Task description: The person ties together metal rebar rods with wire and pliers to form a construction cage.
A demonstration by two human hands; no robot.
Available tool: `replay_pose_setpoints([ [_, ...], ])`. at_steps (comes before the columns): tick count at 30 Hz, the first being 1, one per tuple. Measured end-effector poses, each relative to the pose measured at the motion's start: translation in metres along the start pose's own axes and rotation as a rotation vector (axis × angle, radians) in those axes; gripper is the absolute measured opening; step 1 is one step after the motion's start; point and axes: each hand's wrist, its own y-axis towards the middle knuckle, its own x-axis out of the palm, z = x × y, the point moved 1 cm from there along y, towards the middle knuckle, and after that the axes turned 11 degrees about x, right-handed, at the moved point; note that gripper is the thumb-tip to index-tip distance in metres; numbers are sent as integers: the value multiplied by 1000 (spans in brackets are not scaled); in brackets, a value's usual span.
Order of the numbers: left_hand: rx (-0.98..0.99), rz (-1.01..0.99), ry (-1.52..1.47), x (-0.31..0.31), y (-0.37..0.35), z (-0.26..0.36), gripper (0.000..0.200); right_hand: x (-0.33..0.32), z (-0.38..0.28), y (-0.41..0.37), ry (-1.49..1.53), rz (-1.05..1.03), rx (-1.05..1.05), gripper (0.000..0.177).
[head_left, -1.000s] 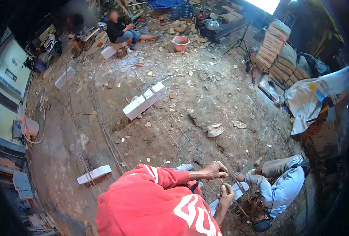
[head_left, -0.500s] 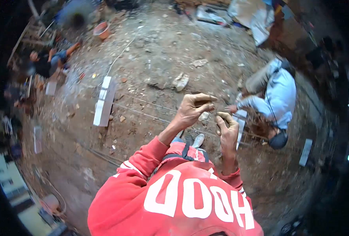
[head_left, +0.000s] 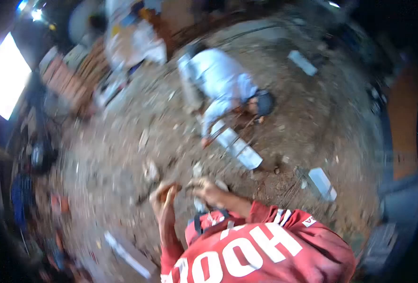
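Note:
My left hand [head_left: 164, 197] is raised in front of the red hoodie [head_left: 246, 245], its fingers and thumb drawn together. Close by on the right, my right hand [head_left: 211, 191] also has its fingers pinched. The fingertips of both hands nearly face each other with a small gap between them. Whatever they hold, if anything, is too small and blurred to make out. Below them is the dirt ground [head_left: 124, 155], with pale stones [head_left: 150, 170] just beyond.
A co-worker in a light blue top [head_left: 218, 70] bends over a long white block [head_left: 237, 145] with thin rods across it. Other white blocks lie at the right [head_left: 322, 184], far right [head_left: 302, 62] and lower left [head_left: 126, 254]. White sacks [head_left: 138, 47] stand at the back.
My view has swung to the right, so the co-worker and white blocks now appear farther left. My hands stay close together, fingers still pinched, and appear lower in the picture.

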Motion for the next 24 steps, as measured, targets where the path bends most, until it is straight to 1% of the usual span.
replay_pose_setpoints([
  [1,38,-25,-71,7,0,-7,20,-6,2,-6,-45,10,8,22],
  [2,74,-23,-135,8,0,-13,19,-7,19,2,35,27,94,23],
  [3,-70,-19,-102,3,0,-25,20,-15,26,9,-95,17,0,28],
  [4,-66,-34,-63,6,-2,-19,19,-10,-15,-22,-177,-45,87,28],
  [5,5,-41,46,3,-4,-33,20,-14,16,-1,-242,-62,-12,29],
  [7,16,-68,53,1,0,-50,15,-18,16,-5,-480,76,-204,27],
  [8,3,-95,76,-4,2,-52,15,-16,16,-6,-445,107,-226,27],
  [9,18,-117,180,-3,4,-49,15,-15,10,-12,-408,145,-243,27],
  [10,34,-144,277,-1,4,-47,16,-13,3,-16,-495,247,-404,28],
  [11,22,-183,285,1,2,-50,16,-13,-5,-23,-476,202,-313,27],
  [13,-78,38,-236,7,4,-57,16,-13,-1,-15,-544,215,-425,25],
  [14,-129,101,-249,9,5,-57,14,-14,-2,-12,-530,237,-416,25],
  [15,-139,81,-247,13,5,-59,14,-16,-6,-9,-510,152,-386,25],
  [16,-158,111,-293,13,3,-61,13,-17,-7,-9,-488,62,-359,25],
  [17,-173,143,-339,13,4,-64,12,-18,-6,-10,-477,74,-360,25],
  [18,-221,134,-316,12,3,-68,12,-18,-3,-11,-570,135,-343,28],
  [19,-224,123,-310,14,4,-69,12,-18,-2,-12,-665,196,-323,30],
  [20,-222,131,-244,15,3,-70,12,-18,-1,-13,-652,204,-321,30],
  [21,-221,139,-176,14,1,-72,12,-17,3,-15,-716,241,-284,34],
  [22,-182,101,-120,11,0,-75,12,-16,7,-16,-779,274,-243,38],
  [23,-193,96,-109,9,-2,-76,12,-14,12,-16,-764,273,-234,38],
  [24,-153,30,-51,11,-2,-74,12,-14,14,-16,-733,272,-248,36],
])
